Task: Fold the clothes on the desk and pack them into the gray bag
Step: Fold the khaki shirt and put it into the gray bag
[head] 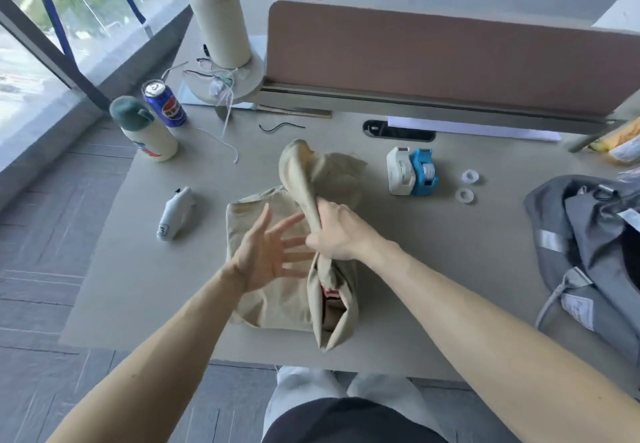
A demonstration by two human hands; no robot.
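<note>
A beige garment (273, 290) lies partly flat on the desk (145, 269) in front of me. My right hand (337, 231) grips a bunched part of it and holds it up, so a loop of cloth rises behind the fist and a flap hangs below. My left hand (268, 252) is spread, fingers straight, just left of the right fist, above the flat part of the garment. The gray bag (585, 245) lies open at the desk's right edge, apart from both hands.
A cream bottle with a green cap (143, 131) and a blue can (164, 105) stand at the far left. A small white pouch (175, 214) lies left of the garment. Tape dispensers (412, 172) and two tape rings (465, 186) sit right of it. A brown divider (433, 58) closes the back.
</note>
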